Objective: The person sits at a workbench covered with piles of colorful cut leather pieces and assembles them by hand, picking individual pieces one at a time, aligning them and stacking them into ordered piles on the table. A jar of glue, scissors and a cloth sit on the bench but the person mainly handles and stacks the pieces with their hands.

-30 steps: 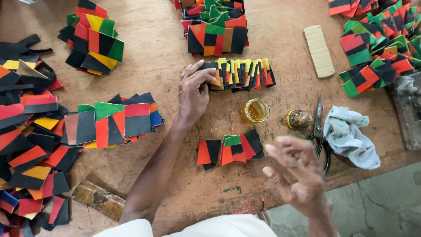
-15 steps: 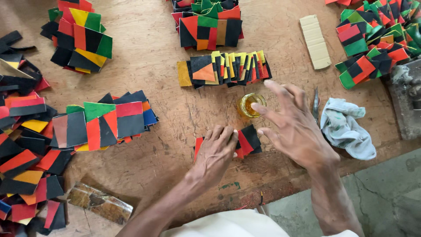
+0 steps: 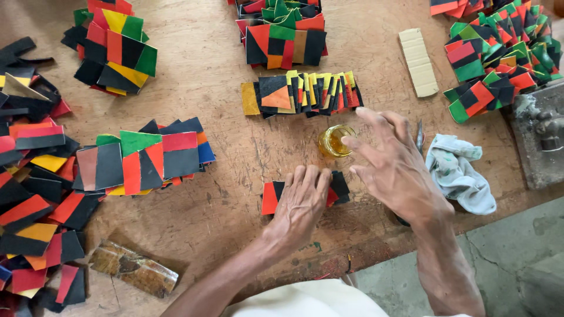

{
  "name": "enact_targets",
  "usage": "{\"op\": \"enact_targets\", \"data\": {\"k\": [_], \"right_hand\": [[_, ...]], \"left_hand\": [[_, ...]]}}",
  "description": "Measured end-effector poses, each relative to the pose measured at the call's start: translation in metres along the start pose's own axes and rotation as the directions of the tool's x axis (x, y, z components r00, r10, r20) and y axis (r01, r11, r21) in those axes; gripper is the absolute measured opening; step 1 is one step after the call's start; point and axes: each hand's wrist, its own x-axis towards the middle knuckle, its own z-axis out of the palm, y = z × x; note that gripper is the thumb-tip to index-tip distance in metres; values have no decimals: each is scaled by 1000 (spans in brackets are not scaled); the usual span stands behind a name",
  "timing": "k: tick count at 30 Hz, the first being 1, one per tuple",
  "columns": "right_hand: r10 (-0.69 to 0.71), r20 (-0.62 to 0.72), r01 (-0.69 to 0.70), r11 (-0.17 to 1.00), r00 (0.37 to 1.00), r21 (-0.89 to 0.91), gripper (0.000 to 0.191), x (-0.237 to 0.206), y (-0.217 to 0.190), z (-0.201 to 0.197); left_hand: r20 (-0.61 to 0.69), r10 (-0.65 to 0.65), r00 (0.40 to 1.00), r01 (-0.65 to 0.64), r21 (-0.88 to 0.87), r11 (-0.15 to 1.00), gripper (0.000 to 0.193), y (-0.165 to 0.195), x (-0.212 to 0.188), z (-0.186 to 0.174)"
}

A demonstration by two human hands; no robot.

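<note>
the left hand lies palm down on a small fanned row of red, black and orange patchwork pieces at the near middle of the worn wooden counter; its grip is flat and spread, fingers straight and pressing on top of the pieces, not curled round anything. the ends of the row show on both sides of the hand, red and orange at the left, black and red at the right

the right hand hovers just right of that row, tilted, with its grip wide open and empty. its fingers are splayed and the fingertips reach to the rim of a small round glass dish of yellow liquid, which stands just beyond the pressed row; whether they touch the glass cannot be told

beyond the dish lies a longer fanned row of black, yellow and orange pieces. a crumpled white cloth with green specks sits just right of the right hand, and a thin metal tool shows between them. a pale ribbed rectangular block lies farther back on the right. a spread stack of larger red, black and green squares lies well to the left of the left hand, and a brown, worn flat strip rests near the counter's front edge
</note>
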Motion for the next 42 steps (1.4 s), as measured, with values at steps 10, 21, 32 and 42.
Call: {"op": "enact_targets", "data": {"k": [10,21,32,42], "right_hand": [[-4,-118,3,1000,993,-9,42,-26,-6,-12],[167,-506,175,810,846,560,60,-67,-31,18],[-7,-274,138,876,962,462,101,-51,-47,62],[-24,-290,160,876,957,455,102,-45,-43,55]], "left_hand": [[-39,5,999,-8,-67,998,26,-10,5,-15],[112,-361,926,-3,-953,-302,43,-51,-15,-34],[116,-444,889,-114,-882,-458,59,-41,-10,-20],[222,-201,954,118,-896,-429,54,-36,-20,-32]]}}
